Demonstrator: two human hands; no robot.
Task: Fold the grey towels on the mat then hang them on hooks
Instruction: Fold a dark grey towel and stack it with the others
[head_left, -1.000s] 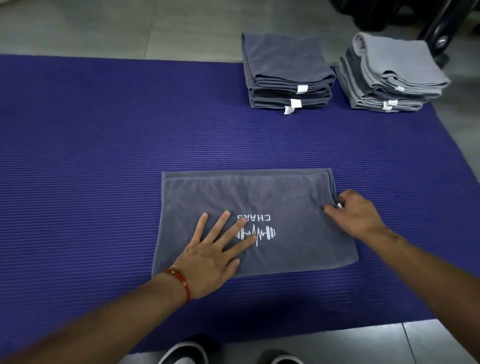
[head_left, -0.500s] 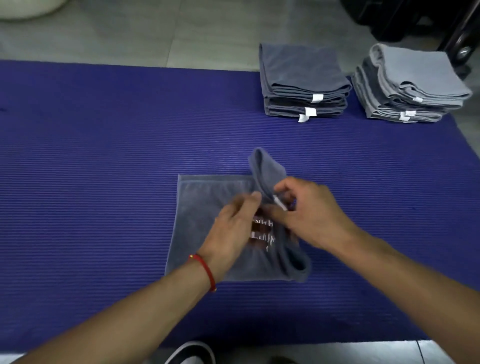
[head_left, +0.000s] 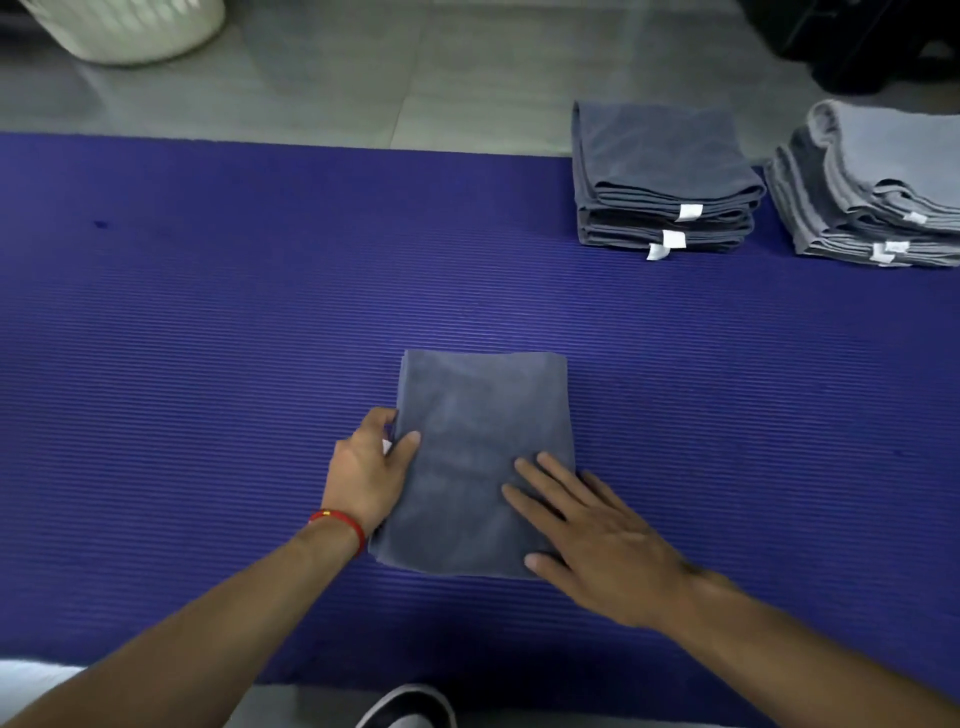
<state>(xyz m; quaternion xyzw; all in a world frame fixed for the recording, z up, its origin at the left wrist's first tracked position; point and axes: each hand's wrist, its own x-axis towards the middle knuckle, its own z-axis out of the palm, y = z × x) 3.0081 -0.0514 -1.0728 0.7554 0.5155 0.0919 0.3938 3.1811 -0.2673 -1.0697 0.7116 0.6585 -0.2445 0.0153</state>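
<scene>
Half a second back the right side of the grey towel (head_left: 483, 462) was up in the air, mid-fold; now it lies flat as a narrow rectangle, logo hidden inside. His left hand (head_left: 370, 475) has a grip on the towel's left edge, thumb on top and fingers curled at the edge near a small white tag, so it is grasping the open layers. His right hand (head_left: 592, 540) is released, fingers straight and spread, pressing flat on the towel's near right corner. The towel sits in the middle of the purple mat (head_left: 208, 338), towards its near edge.

What could go wrong, to my eye: the left-hand layers are loose ends, and if he lets go or lifts carelessly they could slide apart and the fold would open. Pushing sideways with the flat hand could also wrinkle the top layer.

Further out, two stacks of folded towels rest at the mat's far right: a darker stack (head_left: 665, 182) and a lighter stack (head_left: 867, 187), apart from each other. A white basket (head_left: 135, 28) stands on the floor at far left; I cannot tell what is in it. No hooks in sight.
</scene>
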